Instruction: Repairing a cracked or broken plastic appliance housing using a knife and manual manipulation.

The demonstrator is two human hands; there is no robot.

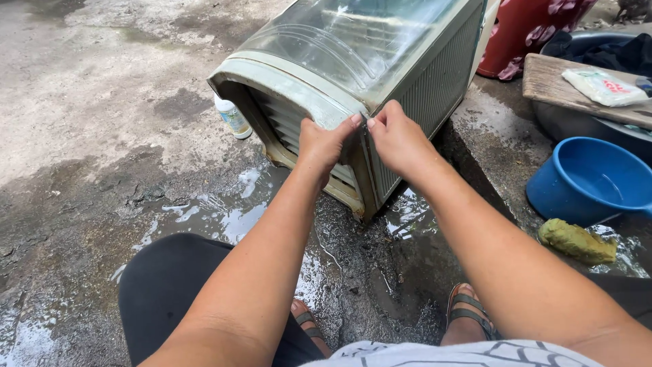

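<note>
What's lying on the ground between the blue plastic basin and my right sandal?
In the head view, a yellow-green sponge lies on wet concrete between the blue plastic basin and the right sandal.

One housing (380, 75), grey-green, ribbed, at 12 o'clock; two hands, left (324, 144) and right (399, 139), on its near corner. One bottle (233, 117) at 11 o'clock. At 3 o'clock: one blue basin (589, 180), one yellow sponge (577, 241), one board (550, 81), one packet (604, 87); two sandals (468, 314) at 6 o'clock.
</note>
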